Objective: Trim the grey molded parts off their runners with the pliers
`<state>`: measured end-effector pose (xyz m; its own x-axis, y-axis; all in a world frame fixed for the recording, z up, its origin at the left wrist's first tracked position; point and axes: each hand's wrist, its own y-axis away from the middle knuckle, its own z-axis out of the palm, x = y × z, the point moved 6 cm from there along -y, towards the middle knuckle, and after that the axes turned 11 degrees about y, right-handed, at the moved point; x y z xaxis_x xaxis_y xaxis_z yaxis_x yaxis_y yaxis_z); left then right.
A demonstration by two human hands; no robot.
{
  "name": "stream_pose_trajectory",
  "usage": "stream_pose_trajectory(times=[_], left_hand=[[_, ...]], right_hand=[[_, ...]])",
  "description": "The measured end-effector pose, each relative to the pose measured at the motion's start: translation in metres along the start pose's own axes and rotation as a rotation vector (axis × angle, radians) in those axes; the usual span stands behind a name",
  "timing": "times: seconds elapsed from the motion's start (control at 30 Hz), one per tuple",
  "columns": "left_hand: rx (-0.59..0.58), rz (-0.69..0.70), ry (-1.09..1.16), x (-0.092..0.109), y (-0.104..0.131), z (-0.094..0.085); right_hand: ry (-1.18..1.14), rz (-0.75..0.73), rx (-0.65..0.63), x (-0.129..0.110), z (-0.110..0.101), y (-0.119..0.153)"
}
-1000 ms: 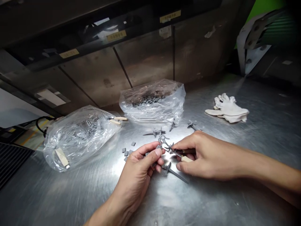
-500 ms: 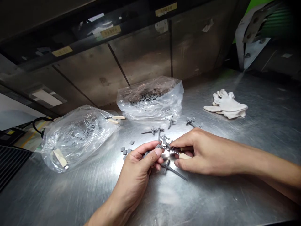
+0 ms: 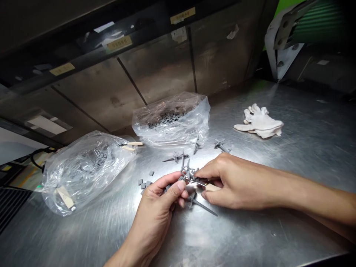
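Observation:
My left hand (image 3: 164, 200) pinches a grey plastic part (image 3: 188, 171) between thumb and forefinger, with small grey pieces partly hidden in its fingers. My right hand (image 3: 230, 181) is closed on cream-handled cutters (image 3: 212, 188), whose metal jaws reach the grey part at my left fingertips. Beneath the hands lies a grey pointed part (image 3: 204, 207). Just beyond them, other grey branched parts (image 3: 176, 157) rest on the metal table (image 3: 244, 237). Several small grey blocks (image 3: 140, 182) lie left of my left hand.
Two clear plastic bags (image 3: 89, 167) (image 3: 171, 122) with grey pieces stand at the left and back. Cream-handled tools (image 3: 135, 144) (image 3: 65, 197) lie by the left bag. A white glove (image 3: 261, 122) is at the right, and a metal bracket (image 3: 278, 40) stands behind.
The whole view has shifted, so the table items appear further left. The grey part at my fingertips is turned slightly differently; both hands keep their holds.

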<state>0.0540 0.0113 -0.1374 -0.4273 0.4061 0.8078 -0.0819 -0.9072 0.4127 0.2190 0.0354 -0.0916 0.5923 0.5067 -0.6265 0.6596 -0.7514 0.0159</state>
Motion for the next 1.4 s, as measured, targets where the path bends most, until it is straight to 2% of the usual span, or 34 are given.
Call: stream_pose_trajectory(times=[0.33, 0.8, 0.93, 1.03, 1.13, 1.23, 1.3, 1.4], left_hand=[[-0.010, 0.003, -0.010, -0.002, -0.002, -0.002], [-0.030, 0.007, -0.028, 0.001, 0.001, 0.000], [-0.012, 0.010, -0.027, 0.003, 0.000, 0.000], [-0.008, 0.002, 0.013, 0.004, 0.000, 0.001], [-0.019, -0.019, 0.067, 0.004, 0.000, 0.003], [-0.009, -0.055, 0.109, 0.003, -0.001, 0.002], [-0.018, -0.071, 0.109, 0.002, -0.003, 0.002], [-0.068, -0.082, 0.080, -0.001, -0.006, 0.002]], right_hand=[[0.015, 0.036, -0.027, 0.005, 0.002, -0.001], [-0.006, -0.002, -0.007, 0.002, -0.002, -0.002], [0.010, 0.005, 0.040, 0.008, -0.008, -0.002], [0.019, 0.074, 0.074, 0.016, -0.016, -0.002], [0.106, 0.158, 0.189, 0.027, -0.031, -0.002], [0.309, 0.197, 0.468, 0.035, -0.050, 0.000], [0.397, 0.195, 0.597, 0.038, -0.055, 0.001], [0.423, 0.150, 0.609, 0.045, -0.048, -0.006]])
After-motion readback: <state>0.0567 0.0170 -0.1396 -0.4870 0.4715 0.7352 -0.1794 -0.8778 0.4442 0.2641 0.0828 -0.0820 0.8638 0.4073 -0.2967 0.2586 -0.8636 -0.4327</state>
